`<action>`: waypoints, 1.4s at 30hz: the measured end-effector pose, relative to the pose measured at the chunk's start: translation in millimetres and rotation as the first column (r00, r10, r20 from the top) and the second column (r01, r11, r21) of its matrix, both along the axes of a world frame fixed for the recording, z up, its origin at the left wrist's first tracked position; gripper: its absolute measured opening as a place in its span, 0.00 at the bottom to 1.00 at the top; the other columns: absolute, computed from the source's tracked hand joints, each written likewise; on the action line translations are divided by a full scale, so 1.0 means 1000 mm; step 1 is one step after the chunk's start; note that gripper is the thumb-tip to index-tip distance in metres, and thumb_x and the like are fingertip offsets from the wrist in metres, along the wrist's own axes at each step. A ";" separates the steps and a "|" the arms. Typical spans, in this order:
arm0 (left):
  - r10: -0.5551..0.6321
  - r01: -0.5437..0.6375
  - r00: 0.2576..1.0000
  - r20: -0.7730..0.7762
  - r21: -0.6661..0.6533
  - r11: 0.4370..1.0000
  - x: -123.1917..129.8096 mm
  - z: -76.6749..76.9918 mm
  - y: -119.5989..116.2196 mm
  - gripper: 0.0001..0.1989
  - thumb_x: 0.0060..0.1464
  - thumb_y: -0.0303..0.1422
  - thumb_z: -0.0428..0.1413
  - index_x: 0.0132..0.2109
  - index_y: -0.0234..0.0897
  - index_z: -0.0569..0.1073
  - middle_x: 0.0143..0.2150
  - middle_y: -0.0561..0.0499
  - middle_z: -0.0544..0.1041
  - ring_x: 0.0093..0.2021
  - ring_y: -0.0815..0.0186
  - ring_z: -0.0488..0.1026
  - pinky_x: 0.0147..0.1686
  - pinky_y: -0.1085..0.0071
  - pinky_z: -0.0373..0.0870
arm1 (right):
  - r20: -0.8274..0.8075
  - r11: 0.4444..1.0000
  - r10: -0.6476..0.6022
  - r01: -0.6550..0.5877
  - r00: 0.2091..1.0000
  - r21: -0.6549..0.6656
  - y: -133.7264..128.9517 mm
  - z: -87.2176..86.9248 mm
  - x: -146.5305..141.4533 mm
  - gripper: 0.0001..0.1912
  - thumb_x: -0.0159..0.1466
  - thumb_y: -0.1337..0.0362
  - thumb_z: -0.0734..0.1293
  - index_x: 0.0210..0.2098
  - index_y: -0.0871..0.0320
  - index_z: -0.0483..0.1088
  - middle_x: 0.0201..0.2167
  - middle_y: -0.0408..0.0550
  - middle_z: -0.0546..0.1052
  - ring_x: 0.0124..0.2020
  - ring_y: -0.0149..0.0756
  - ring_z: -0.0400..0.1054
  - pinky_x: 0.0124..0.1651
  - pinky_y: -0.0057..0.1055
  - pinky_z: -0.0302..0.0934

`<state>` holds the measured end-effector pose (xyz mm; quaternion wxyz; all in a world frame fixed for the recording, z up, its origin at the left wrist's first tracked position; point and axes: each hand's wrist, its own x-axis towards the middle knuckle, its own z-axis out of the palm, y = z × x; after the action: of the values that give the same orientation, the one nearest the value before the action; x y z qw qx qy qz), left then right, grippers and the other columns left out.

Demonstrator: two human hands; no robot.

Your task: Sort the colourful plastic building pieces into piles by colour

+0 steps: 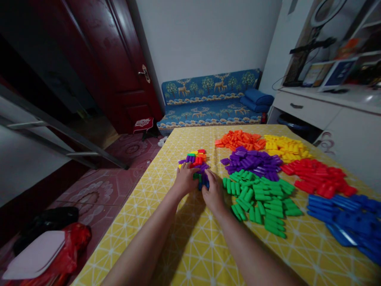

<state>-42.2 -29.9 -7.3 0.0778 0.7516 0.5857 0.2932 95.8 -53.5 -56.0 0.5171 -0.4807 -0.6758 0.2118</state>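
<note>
A small cluster of multicoloured plastic building blocks (198, 160) lies on the table before me, with red, orange, yellow, purple, green and blue pieces side by side. My left hand (185, 179) rests over its near left part, fingers curled onto the pieces. From the near right side, my right hand (213, 192) grips the blue and purple blocks, its thumb toward the left hand. Both hands hide part of the cluster, so how the pieces join there cannot be seen. Closest to my right hand is a pile of green blocks (260, 194).
Further piles of blocks are orange (239, 140), purple (253, 162), yellow (285, 148), red (320, 176) and blue (347, 218). They spread over the right of the yellow patterned tablecloth (139, 222). A blue sofa (208, 111) stands beyond the table, and a white cabinet (351, 131) at right.
</note>
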 end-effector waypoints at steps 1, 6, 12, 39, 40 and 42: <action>0.005 -0.006 0.999 0.038 0.015 1.000 0.006 0.002 -0.001 0.21 0.44 0.27 0.60 0.47 0.47 0.80 0.54 0.44 0.74 0.58 0.47 0.66 0.59 0.49 0.61 | 0.061 1.000 -0.004 0.003 0.998 0.008 -0.002 0.002 0.000 0.33 0.55 0.73 0.59 0.61 0.59 0.62 0.59 0.56 0.68 0.62 0.47 0.59 0.64 0.50 0.54; -0.044 0.003 0.976 0.213 0.189 0.982 0.020 -0.003 -0.007 0.20 0.50 0.22 0.51 0.45 0.43 0.80 0.48 0.44 0.78 0.51 0.54 0.72 0.56 0.54 0.65 | 0.239 0.998 -0.059 0.058 0.969 0.011 -0.006 0.011 0.001 0.31 0.55 0.72 0.60 0.59 0.57 0.65 0.55 0.56 0.70 0.58 0.50 0.60 0.63 0.49 0.55; -0.037 -0.094 0.853 0.521 0.222 0.970 0.013 -0.015 -0.009 0.14 0.58 0.28 0.51 0.45 0.43 0.79 0.42 0.46 0.81 0.45 0.58 0.76 0.49 0.59 0.69 | 0.201 0.991 -0.084 0.103 0.976 -0.082 -0.003 0.015 0.005 0.27 0.51 0.68 0.64 0.52 0.58 0.69 0.45 0.54 0.73 0.47 0.48 0.66 0.52 0.46 0.63; -0.078 0.004 0.841 0.536 0.138 0.990 0.009 -0.006 -0.016 0.16 0.63 0.39 0.49 0.43 0.36 0.80 0.39 0.46 0.82 0.40 0.61 0.77 0.43 0.66 0.71 | -0.431 0.973 -0.052 -0.052 0.901 -0.226 -0.013 0.017 0.013 0.15 0.57 0.53 0.69 0.37 0.57 0.68 0.31 0.45 0.75 0.30 0.36 0.70 0.34 0.33 0.66; -0.111 0.034 0.853 0.510 0.157 0.987 0.009 -0.006 -0.017 0.16 0.63 0.39 0.50 0.42 0.36 0.80 0.40 0.45 0.82 0.41 0.60 0.77 0.44 0.65 0.71 | -0.460 0.975 -0.051 -0.055 0.886 -0.214 -0.013 0.018 0.012 0.15 0.58 0.53 0.69 0.38 0.57 0.67 0.31 0.45 0.75 0.30 0.35 0.70 0.34 0.32 0.66; -0.160 0.078 0.874 0.459 0.193 0.978 0.008 -0.006 -0.017 0.15 0.62 0.39 0.51 0.41 0.37 0.80 0.39 0.45 0.82 0.42 0.59 0.77 0.46 0.64 0.70 | -0.489 0.980 -0.048 -0.054 0.871 -0.192 -0.014 0.020 0.011 0.15 0.59 0.53 0.69 0.38 0.57 0.66 0.31 0.45 0.74 0.30 0.35 0.70 0.34 0.32 0.67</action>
<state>-33.9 -46.5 -13.5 0.1720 0.6961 0.4749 0.5103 107.1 -67.3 -36.1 0.6207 -0.4595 -0.4981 0.3944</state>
